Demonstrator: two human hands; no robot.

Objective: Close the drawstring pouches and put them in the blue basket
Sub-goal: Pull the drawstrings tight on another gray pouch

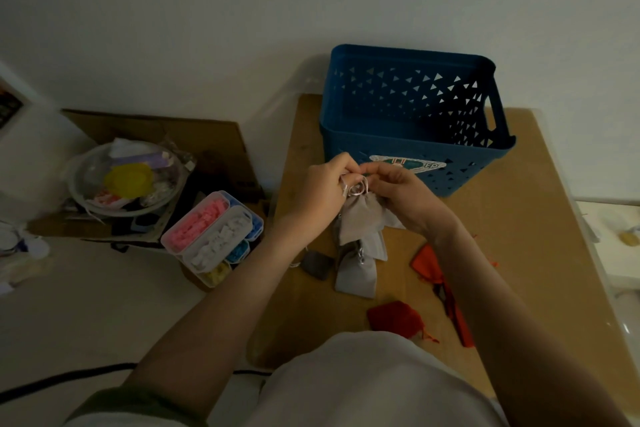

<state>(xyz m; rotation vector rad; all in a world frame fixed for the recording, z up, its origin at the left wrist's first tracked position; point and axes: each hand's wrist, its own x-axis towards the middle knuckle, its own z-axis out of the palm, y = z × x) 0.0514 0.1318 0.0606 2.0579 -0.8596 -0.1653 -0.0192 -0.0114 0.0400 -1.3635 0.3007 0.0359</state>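
Two hands on one pouch (360,218), held up by its neck: left hand (322,191) and right hand (405,194) knuckle to knuckle, both pinching the cord (356,188) up top. Long axis straight down from the pinch, bottom end toward the chest. Basket (460,163) just beyond the knuckles, dead ahead, roughly as near to either hand. Probably needs one last tug apart, then a short lift forward over the rim. Grey pouches (356,274) and red pouches (394,317) waiting below.

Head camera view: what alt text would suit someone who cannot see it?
The left hand and right hand pinch the drawstring of a beige pouch in front of the blue basket. On the cardboard surface lie loose grey pouches and red pouches.
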